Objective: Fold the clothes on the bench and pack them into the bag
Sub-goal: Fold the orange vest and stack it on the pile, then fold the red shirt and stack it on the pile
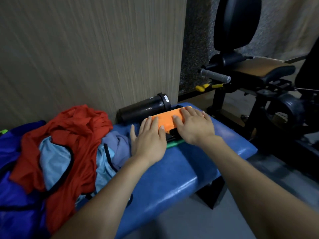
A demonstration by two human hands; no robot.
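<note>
Both hands lie flat on a small folded orange garment (pixel 165 120) at the far end of the blue worktop (pixel 172 178), just in front of the black bottle (pixel 145 109) that lies against the wall. The left hand (pixel 149 137) has its fingers straight, with its fingertips over the near-left part of the orange piece. The right hand (pixel 195 125) is spread over the piece's right end. Neither grip is clenched: both are released and pressing, not grasping.

Under the orange piece, on the side away from the bottle, show a black layer (pixel 172 133) and a green edge (pixel 174 144), so this looks like a stack of folded things. Further from the bottle along the worktop sits the unfolded heap: a red garment (pixel 69 135) on top, a light blue one (pixel 53 163) with dark trim, a lilac piece (pixel 119 144), and deep blue cloth (pixel 19 195) at the far left. Whether that deep blue cloth is the bag I cannot tell.

The step in hand seems to be flattening the fold. To do it well, press evenly with both palms and smooth outward toward the ends, so air leaves and the edges stay square over the layers beneath. Keep the push downward rather than forward, or the stack may slide into the bottle.
</note>
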